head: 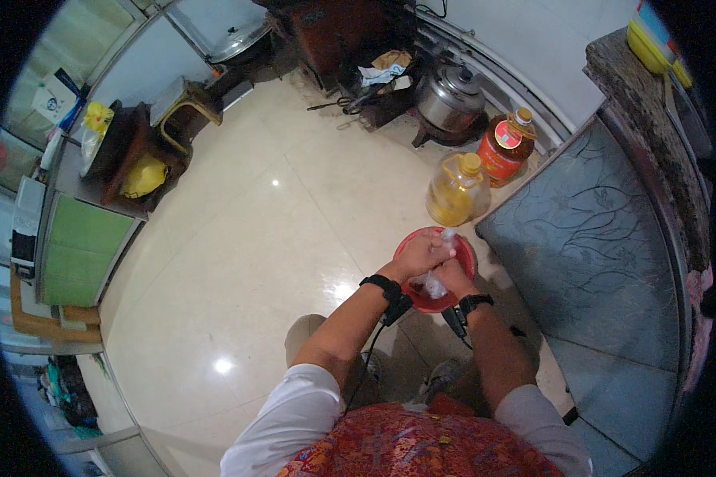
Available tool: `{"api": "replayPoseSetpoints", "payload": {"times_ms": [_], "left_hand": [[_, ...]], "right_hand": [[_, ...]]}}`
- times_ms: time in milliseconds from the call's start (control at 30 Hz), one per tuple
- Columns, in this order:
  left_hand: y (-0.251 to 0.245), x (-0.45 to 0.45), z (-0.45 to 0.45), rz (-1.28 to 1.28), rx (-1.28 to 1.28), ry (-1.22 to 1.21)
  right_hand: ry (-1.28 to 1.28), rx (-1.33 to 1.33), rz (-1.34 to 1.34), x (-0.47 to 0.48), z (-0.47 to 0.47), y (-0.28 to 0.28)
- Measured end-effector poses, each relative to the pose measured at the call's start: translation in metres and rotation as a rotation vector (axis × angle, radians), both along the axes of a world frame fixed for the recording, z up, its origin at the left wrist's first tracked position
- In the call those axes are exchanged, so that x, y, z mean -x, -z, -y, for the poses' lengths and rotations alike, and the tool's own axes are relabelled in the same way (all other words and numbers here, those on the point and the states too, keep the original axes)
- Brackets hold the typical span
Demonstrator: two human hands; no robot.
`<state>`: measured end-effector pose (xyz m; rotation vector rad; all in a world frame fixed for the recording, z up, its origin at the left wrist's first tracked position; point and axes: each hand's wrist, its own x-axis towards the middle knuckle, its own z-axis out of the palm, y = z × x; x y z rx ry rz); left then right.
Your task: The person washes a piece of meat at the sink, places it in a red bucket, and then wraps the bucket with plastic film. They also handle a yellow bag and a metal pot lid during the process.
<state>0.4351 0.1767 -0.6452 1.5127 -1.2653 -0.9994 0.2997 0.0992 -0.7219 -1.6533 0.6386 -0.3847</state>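
Note:
Both my hands are together over a round red plastic basin (401,247) on the floor in front of me. A crumpled clear plastic bag (434,287) is gripped between them; one end sticks up past my fingers and the rest hangs inside the basin. My left hand (420,255) lies across the upper part of the bag, its fingers curled. My right hand (452,275) is closed on it just below and to the right. Something dark shows beside the bag in the basin, too small to tell. My fingers hide much of the bag.
Just beyond the basin stand a yellow-capped oil jug (451,200) and a red-labelled oil bottle (505,152). A lidded metal pot (452,98) sits on a low stand behind them. Patterned cabinet doors (596,238) border my right side. A wooden stool (182,128) stands at the far left.

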Motion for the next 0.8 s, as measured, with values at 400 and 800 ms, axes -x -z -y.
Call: {"api": "replayPoseSetpoints", "payload": {"times_ms": [400, 800], "left_hand": [[0.022, 0.010, -0.031, -0.201, -0.287, -0.436], [-0.004, 0.009, -0.037, 0.277, -0.335, -0.516]], "right_hand": [[0.018, -0.734, -0.059, 0.002, 0.026, -0.054], [0.086, -0.609, -0.227, 0.008, 0.020, -0.043]]}}
